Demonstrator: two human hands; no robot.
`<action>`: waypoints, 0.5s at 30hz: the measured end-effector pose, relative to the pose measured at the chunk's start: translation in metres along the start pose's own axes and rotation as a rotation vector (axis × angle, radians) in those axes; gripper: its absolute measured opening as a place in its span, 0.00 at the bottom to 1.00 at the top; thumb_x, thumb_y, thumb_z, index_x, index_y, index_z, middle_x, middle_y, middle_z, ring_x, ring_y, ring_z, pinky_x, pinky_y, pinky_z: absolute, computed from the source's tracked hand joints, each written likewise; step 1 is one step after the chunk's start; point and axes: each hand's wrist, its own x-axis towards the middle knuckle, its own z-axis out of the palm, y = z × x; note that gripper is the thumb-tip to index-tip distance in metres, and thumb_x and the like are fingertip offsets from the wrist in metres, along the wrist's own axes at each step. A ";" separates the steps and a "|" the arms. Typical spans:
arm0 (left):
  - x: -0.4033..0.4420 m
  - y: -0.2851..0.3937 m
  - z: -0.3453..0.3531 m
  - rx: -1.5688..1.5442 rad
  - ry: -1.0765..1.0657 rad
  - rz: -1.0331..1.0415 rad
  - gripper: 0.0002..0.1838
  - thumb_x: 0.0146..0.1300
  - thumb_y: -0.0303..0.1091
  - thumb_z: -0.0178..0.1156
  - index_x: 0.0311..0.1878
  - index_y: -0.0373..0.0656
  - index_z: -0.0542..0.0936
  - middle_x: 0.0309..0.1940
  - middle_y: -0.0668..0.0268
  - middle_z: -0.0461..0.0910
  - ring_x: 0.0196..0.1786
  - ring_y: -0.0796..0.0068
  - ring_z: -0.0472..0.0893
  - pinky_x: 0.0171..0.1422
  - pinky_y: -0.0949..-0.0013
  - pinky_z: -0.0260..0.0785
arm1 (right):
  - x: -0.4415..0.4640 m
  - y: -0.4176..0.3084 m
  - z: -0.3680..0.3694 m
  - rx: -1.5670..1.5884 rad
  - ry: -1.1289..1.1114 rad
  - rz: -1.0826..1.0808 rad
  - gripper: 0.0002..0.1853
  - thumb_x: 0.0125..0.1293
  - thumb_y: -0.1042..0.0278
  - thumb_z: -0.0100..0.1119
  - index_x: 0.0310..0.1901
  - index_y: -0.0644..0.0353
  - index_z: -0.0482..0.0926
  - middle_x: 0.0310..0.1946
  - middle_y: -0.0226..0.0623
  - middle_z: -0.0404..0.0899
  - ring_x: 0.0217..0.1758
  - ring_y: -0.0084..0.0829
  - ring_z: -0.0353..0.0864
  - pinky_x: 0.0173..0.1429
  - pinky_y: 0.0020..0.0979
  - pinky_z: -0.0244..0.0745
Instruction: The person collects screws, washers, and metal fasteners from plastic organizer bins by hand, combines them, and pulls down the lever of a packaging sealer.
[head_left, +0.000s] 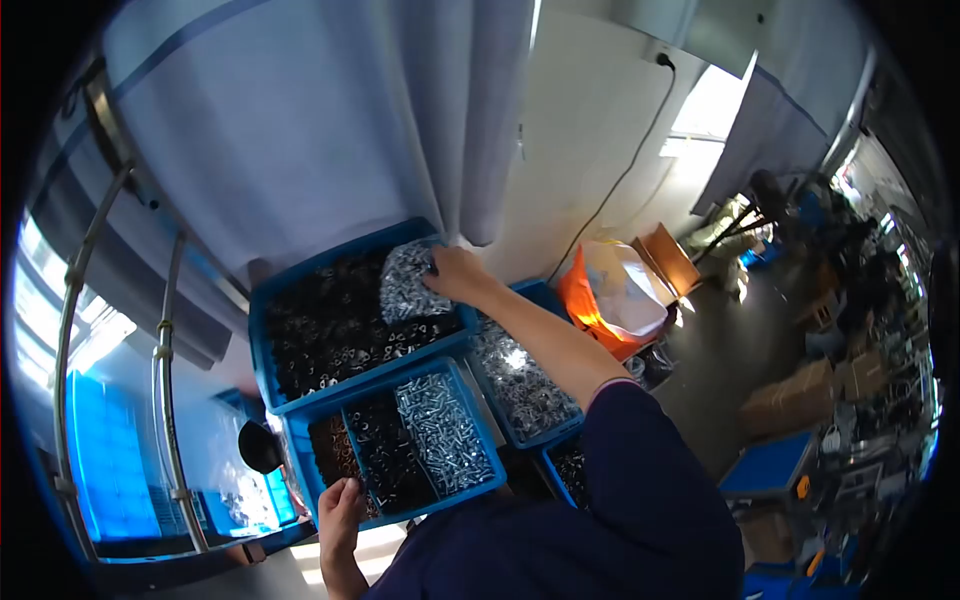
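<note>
My right hand [460, 275] reaches to the back and its fingers are closed on the edge of what looks like a clear plastic bag of small silver parts [408, 285]. The bag rests over the right side of a large blue bin [300, 403] filled with small black parts [320, 315]. At the near left corner of a divided blue bin [470, 500], my left hand [342, 503] is closed, with fingertips pressed together; whatever it holds is too small to make out. Its compartments hold copper-coloured parts [338, 448], black parts [388, 450] and silver screw-like pieces [440, 430].
Another blue bin [530, 440] with shiny silver parts lies under my right forearm. A smaller blue bin [555, 480] sits nearer. Beyond stand an orange bag with a white liner [590, 310] and a cardboard box [665, 260]. Metal rails [165, 380] and a black scoop-like object [259, 447] are at left.
</note>
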 end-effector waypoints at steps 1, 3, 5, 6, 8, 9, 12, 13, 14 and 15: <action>-0.003 0.001 -0.001 -0.033 0.003 -0.011 0.16 0.71 0.41 0.56 0.27 0.44 0.73 0.18 0.80 0.65 0.20 0.89 0.61 0.24 0.79 0.49 | -0.013 -0.009 -0.009 0.163 0.127 0.054 0.12 0.57 0.62 0.62 0.36 0.63 0.81 0.28 0.45 0.82 0.33 0.38 0.83 0.34 0.44 0.74; -0.001 0.007 -0.001 0.124 -0.045 0.038 0.16 0.70 0.42 0.57 0.28 0.43 0.75 0.19 0.80 0.65 0.21 0.90 0.61 0.24 0.78 0.49 | -0.051 -0.022 -0.037 1.098 -0.216 0.542 0.13 0.61 0.59 0.58 0.36 0.62 0.77 0.22 0.36 0.76 0.21 0.27 0.73 0.22 0.32 0.65; -0.002 0.021 0.003 0.285 -0.046 0.088 0.14 0.68 0.40 0.60 0.30 0.40 0.77 0.19 0.79 0.67 0.22 0.90 0.62 0.24 0.79 0.50 | -0.097 -0.022 -0.042 1.907 -0.596 0.605 0.14 0.63 0.58 0.55 0.36 0.62 0.76 0.19 0.30 0.69 0.16 0.20 0.60 0.19 0.22 0.54; -0.003 0.033 0.010 0.338 -0.043 0.069 0.14 0.67 0.40 0.62 0.29 0.40 0.78 0.19 0.78 0.68 0.23 0.90 0.64 0.25 0.79 0.52 | -0.118 -0.036 -0.044 1.991 -0.627 0.624 0.14 0.62 0.59 0.53 0.36 0.63 0.76 0.19 0.30 0.69 0.16 0.20 0.59 0.19 0.21 0.54; 0.002 0.049 0.021 0.522 -0.074 0.275 0.14 0.63 0.39 0.65 0.34 0.36 0.80 0.19 0.74 0.72 0.22 0.87 0.67 0.25 0.76 0.58 | -0.156 -0.069 -0.038 2.106 -0.678 0.722 0.14 0.62 0.62 0.51 0.39 0.65 0.76 0.21 0.30 0.68 0.18 0.19 0.59 0.19 0.20 0.53; 0.002 0.066 0.029 0.676 -0.109 0.340 0.14 0.61 0.39 0.67 0.35 0.35 0.81 0.19 0.72 0.74 0.22 0.85 0.69 0.25 0.75 0.61 | -0.171 -0.080 -0.031 2.126 -0.692 0.791 0.13 0.61 0.64 0.50 0.40 0.65 0.76 0.23 0.31 0.67 0.20 0.19 0.59 0.19 0.20 0.53; -0.008 0.110 0.061 0.886 -0.186 0.424 0.15 0.56 0.39 0.69 0.39 0.38 0.81 0.16 0.66 0.69 0.19 0.80 0.64 0.23 0.69 0.55 | -0.197 -0.114 -0.011 2.217 -0.713 0.939 0.15 0.59 0.67 0.48 0.43 0.67 0.77 0.31 0.39 0.75 0.27 0.24 0.68 0.25 0.24 0.63; -0.006 0.113 0.067 1.009 -0.213 0.573 0.14 0.55 0.39 0.70 0.38 0.39 0.81 0.18 0.61 0.73 0.20 0.70 0.71 0.26 0.66 0.62 | -0.204 -0.124 -0.008 2.200 -0.667 1.010 0.15 0.58 0.68 0.48 0.44 0.67 0.77 0.32 0.40 0.77 0.27 0.25 0.70 0.26 0.24 0.65; 0.002 0.107 0.070 1.033 -0.269 0.656 0.16 0.55 0.42 0.69 0.37 0.39 0.80 0.23 0.57 0.78 0.26 0.60 0.79 0.31 0.62 0.69 | -0.211 -0.120 0.009 2.198 -0.683 0.960 0.16 0.62 0.65 0.48 0.45 0.66 0.77 0.36 0.41 0.77 0.31 0.29 0.73 0.34 0.27 0.71; 0.003 0.111 0.078 1.102 -0.305 0.689 0.17 0.57 0.44 0.67 0.37 0.39 0.80 0.27 0.56 0.79 0.34 0.55 0.82 0.38 0.60 0.73 | -0.211 -0.131 0.006 2.125 -0.646 1.000 0.16 0.64 0.63 0.47 0.45 0.66 0.77 0.38 0.41 0.77 0.33 0.30 0.75 0.36 0.28 0.73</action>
